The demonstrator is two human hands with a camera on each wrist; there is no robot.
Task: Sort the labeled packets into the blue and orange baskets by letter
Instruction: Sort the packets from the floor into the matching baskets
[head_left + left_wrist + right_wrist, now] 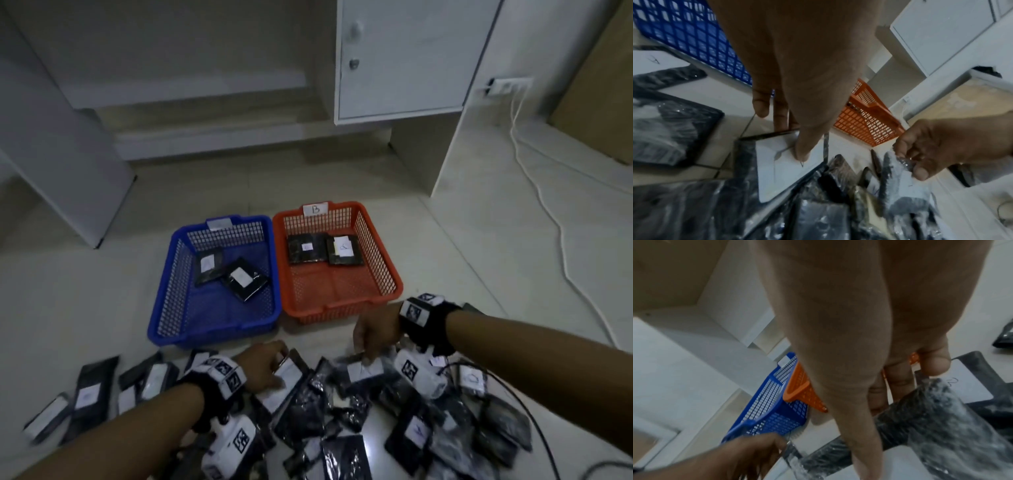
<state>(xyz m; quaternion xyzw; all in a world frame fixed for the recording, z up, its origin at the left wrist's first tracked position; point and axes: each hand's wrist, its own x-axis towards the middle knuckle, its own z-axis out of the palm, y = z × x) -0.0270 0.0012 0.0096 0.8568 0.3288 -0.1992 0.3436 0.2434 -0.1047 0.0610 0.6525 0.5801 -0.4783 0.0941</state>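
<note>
Pinching a labelled packet [785, 164] at its upper edge, the left hand [263, 368] has its thumb pressed on the white label and its fingers curled behind the top rim; the letter under the thumb is mostly covered and cannot be read. Just right of that grip, the right hand [373, 334] nips the crinkled clear edge of a second packet [900, 175] between thumb and fingers, and motion blur smears both its label and the plastic around it. Below and to either side of both grips lies the heap of packets [342, 418]: flat, dark, glossy film pouches with rectangular white paper labels, overlapping so that many labels are hidden or cut off by the lower edge of the head view. Straps with white camera blocks and black-and-white square markers cover both wrists.

Beyond the left grip sits the blue basket [168, 291], rigid plastic mesh with a solid rim; it holds two packets, and the tag on its far wall is too washed out to read. Beyond the right grip stands the orange basket [383, 260], same lattice build, touching the blue one side by side, holding two packets, its tag showing a B. Pale glossy floor tiles [479, 240] lie under everything, and a white cable [548, 205] trails far right.
</note>
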